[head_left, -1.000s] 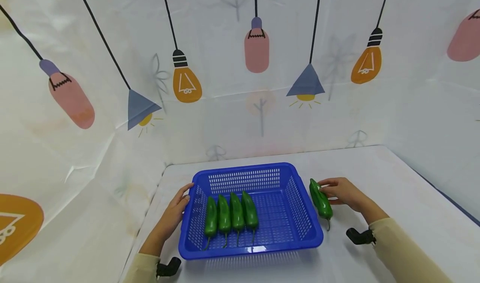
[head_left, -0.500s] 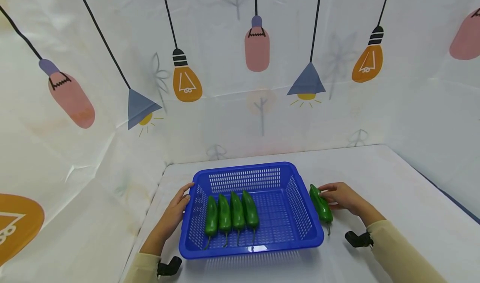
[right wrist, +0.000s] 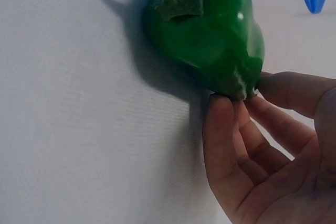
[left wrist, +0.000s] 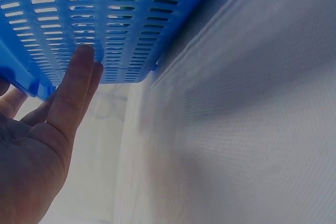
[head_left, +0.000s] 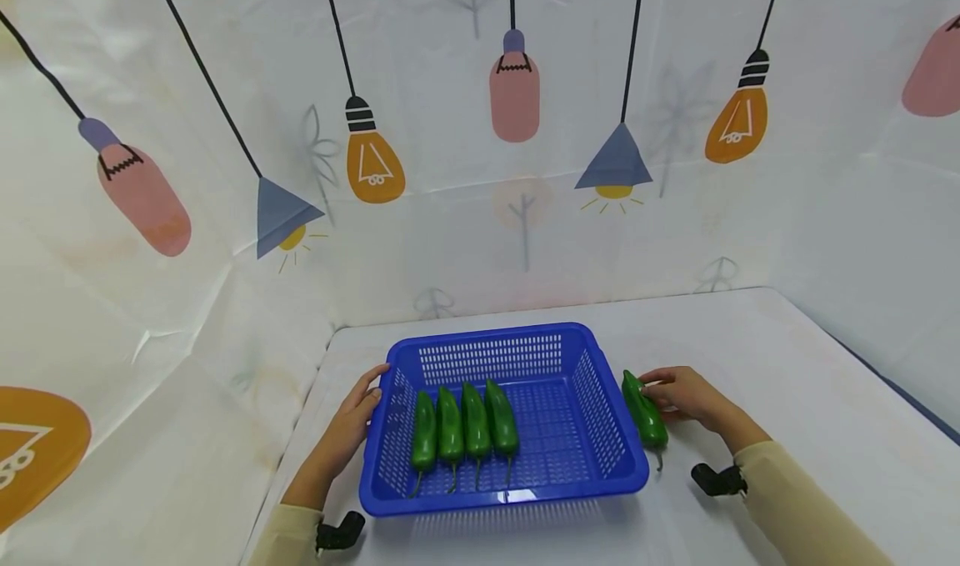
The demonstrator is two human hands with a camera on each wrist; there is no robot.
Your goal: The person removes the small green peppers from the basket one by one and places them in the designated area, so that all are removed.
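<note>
A blue plastic basket (head_left: 517,491) with slotted walls sits on the white table. My left hand (head_left: 352,424) grips its left rim near the far corner; in the left wrist view, fingers (left wrist: 73,87) of that hand lie along the outside of the slotted wall. Beyond the basket's right side, my right hand (head_left: 686,395) pinches a long green chili pepper (head_left: 643,416), stem end toward me. The right wrist view shows thumb and fingertips at the side of this pepper (right wrist: 210,40), which lies low over the table. Inside the basket, several green peppers (head_left: 475,424) lie side by side at the left, stems toward me.
The white table (head_left: 780,366) extends right of the basket. Behind it hangs a white cloth wall (head_left: 450,249) printed with lamps and bulbs, with more cloth on both sides. Each wrist bears a black camera mount, such as the right one (head_left: 717,478).
My right hand and its pepper have come slightly toward me along the basket's right side. The left hand, the basket and the peppers inside stay in place.
</note>
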